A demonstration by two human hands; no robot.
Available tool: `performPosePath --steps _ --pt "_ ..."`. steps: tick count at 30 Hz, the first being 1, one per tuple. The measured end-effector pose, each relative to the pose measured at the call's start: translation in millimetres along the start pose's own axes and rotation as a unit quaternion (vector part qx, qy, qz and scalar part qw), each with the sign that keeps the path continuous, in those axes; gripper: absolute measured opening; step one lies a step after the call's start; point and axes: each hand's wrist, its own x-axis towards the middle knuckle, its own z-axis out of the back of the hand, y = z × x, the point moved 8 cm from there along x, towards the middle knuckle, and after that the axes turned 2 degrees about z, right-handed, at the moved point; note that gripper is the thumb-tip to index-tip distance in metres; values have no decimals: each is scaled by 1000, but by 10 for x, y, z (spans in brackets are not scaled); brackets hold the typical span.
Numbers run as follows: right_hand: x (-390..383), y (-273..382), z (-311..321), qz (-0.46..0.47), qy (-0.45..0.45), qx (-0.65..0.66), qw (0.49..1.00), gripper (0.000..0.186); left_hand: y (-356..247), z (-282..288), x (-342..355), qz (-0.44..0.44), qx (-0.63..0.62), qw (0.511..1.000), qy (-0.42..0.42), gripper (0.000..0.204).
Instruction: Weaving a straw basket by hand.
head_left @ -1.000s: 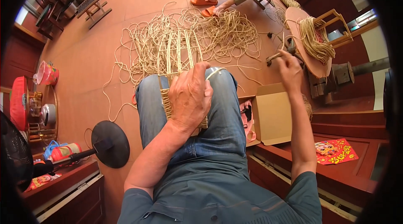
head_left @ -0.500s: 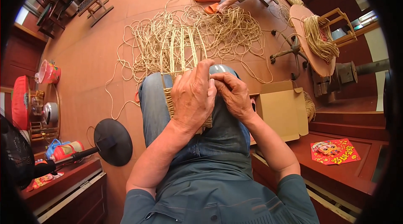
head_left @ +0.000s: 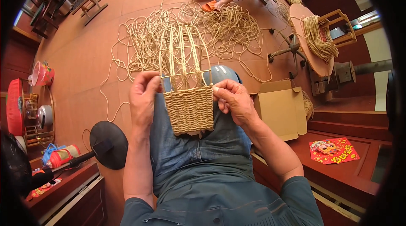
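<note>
Both hands on the half-woven frame (head_left: 189, 105), resting over the jeans (head_left: 179, 150)!
Left hand (head_left: 144, 95) pinches its left edge, right hand (head_left: 234, 98) its right; anything finer gripped, I can't tell. Looks light, stiff, grippy: best held by the sides. Right of the jeans, a red card (head_left: 334, 150) carries yellow writing.
</note>
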Motion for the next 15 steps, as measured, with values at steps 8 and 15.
performPosePath --steps 8,15 --pt "13 -10 -29 -90 14 -33 995 14 262 -593 246 214 -39 923 317 31" --pt "136 -58 15 -198 56 -124 971 19 344 -978 316 164 4 864 475 38"
